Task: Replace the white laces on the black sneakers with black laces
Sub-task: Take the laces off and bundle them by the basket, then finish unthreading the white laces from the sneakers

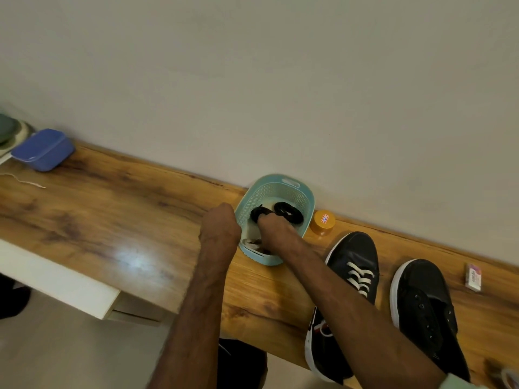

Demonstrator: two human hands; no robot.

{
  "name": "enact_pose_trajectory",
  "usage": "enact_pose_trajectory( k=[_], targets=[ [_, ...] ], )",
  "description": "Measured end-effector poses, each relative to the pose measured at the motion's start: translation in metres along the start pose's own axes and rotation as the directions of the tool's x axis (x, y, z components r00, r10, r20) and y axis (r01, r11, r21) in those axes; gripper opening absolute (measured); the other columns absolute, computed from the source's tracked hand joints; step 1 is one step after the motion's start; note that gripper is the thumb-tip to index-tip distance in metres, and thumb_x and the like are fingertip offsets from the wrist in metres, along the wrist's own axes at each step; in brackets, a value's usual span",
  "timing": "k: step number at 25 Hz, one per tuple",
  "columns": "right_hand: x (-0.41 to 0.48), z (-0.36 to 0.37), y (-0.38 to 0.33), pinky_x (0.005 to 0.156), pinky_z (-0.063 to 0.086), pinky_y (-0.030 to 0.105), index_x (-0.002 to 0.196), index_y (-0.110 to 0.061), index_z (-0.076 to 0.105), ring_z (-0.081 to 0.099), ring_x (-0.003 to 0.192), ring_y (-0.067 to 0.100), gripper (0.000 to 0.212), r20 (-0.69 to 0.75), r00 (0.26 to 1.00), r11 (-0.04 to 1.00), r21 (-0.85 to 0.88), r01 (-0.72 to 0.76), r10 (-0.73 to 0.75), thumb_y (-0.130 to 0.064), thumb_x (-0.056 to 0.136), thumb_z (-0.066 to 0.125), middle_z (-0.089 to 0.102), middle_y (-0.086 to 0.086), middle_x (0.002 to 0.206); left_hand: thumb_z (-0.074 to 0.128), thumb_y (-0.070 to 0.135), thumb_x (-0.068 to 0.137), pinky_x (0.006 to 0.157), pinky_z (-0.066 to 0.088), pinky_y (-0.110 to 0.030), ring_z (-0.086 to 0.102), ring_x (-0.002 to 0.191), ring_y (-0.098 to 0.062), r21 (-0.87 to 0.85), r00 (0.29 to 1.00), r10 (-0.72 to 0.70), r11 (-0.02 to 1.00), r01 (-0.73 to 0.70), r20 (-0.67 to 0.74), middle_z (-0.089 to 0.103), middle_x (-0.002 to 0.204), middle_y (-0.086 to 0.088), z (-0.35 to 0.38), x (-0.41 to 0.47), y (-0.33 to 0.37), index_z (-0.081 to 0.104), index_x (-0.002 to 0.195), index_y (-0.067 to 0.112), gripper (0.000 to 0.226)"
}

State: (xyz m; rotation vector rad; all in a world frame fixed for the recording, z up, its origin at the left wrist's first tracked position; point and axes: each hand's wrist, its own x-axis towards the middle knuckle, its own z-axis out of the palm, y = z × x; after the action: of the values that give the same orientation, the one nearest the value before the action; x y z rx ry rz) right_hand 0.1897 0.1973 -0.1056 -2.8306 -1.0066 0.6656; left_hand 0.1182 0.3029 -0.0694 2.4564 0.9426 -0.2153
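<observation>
Down at the lower right of the frame, two black sneakers sit side by side on the wooden desk (112,220). The laced sneaker (362,256) has its white laces (361,277) threaded. The bare sneaker (418,287) beside it shows open eyelets, so by my reading the job is about half stripped and no black lace is in yet.

Moving up to mid-frame, the right hand (276,227) is inside the teal basket (278,192), fingers bent down onto the near edge of the black lace coil (259,212). The back of the hand hides the fingertips, so I can't say whether they've pinched it. The left hand (220,227) is at the basket's left rim, knuckles up and fingers tucked out of sight. Whether it's holding the rim or just resting there, I can't tell.

A second black coil (289,212) lies just beside the first, nearer the far wall. Something pale sits at the basket's near end, too hidden to name.

These laces should be light, soft and floppy. I'd take the coil across its whole bundle so it comes up in one piece, then find a stiff tip for threading.

Just right of the basket stands an orange jar (323,221). Far off in the upper left are a loose white cord (25,181) and a blue tub (43,148).
</observation>
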Motion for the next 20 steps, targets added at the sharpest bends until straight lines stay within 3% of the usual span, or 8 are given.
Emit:
enact_pose_trajectory(
  k=[4,10,14,17,20],
  targets=[
    [0.004,0.007,-0.007,0.083,0.050,0.036,0.120,-0.004,0.063,0.062,0.111,0.029,0.027,0.017,0.999,0.997,-0.054,0.048,-0.048,-0.017,0.096,0.062,0.062,0.012,0.122,0.058,0.009,0.094,0.082,0.058,-0.045,0.069,0.095,-0.036,-0.003,1.000,0.013,1.000,-0.013,0.013,0.067,0.108,-0.020,0.001,0.003,-0.001,0.055,0.116,0.001,0.024],
    [0.009,0.012,-0.008,0.072,0.050,0.033,0.099,-0.005,0.067,0.066,0.093,0.026,0.014,-0.038,0.999,0.999,0.051,0.016,-0.015,-0.015,0.091,0.060,0.069,0.011,0.103,0.056,0.008,0.094,0.084,0.058,-0.045,0.069,0.096,-0.036,0.006,1.000,0.014,1.000,-0.014,0.021,0.067,0.108,-0.020,0.001,0.002,0.000,0.054,0.115,0.001,0.023],
    [0.007,0.011,-0.008,0.074,0.050,0.032,0.105,-0.005,0.067,0.065,0.096,0.025,0.017,-0.044,0.999,0.999,0.048,0.019,-0.017,-0.016,0.092,0.064,0.067,0.010,0.105,0.055,0.008,0.093,0.084,0.058,-0.045,0.069,0.096,-0.035,0.028,1.000,0.014,1.000,-0.015,0.025,0.067,0.107,-0.020,0.000,0.000,0.002,0.055,0.114,0.002,0.021],
    [0.001,0.003,0.003,0.070,0.047,0.030,0.105,-0.005,0.067,0.061,0.087,0.022,0.020,-0.035,0.999,0.998,0.059,0.000,0.002,-0.015,0.088,0.071,0.065,0.010,0.100,0.057,0.011,0.094,0.084,0.057,-0.044,0.068,0.097,-0.035,0.054,1.000,0.012,0.998,-0.014,0.025,0.067,0.109,-0.019,-0.002,-0.007,0.007,0.055,0.114,0.002,0.022],
    [-0.018,-0.008,0.022,0.079,0.054,0.037,0.112,-0.006,0.066,0.064,0.097,0.027,0.025,-0.110,0.994,0.990,0.140,-0.007,0.023,-0.017,0.090,0.071,0.066,0.011,0.107,0.057,0.016,0.096,0.083,0.051,-0.040,0.063,0.106,-0.034,0.124,0.997,0.009,0.992,0.000,-0.073,0.061,0.119,-0.018,-0.008,-0.018,0.011,0.052,0.118,0.001,0.027]
  ],
)
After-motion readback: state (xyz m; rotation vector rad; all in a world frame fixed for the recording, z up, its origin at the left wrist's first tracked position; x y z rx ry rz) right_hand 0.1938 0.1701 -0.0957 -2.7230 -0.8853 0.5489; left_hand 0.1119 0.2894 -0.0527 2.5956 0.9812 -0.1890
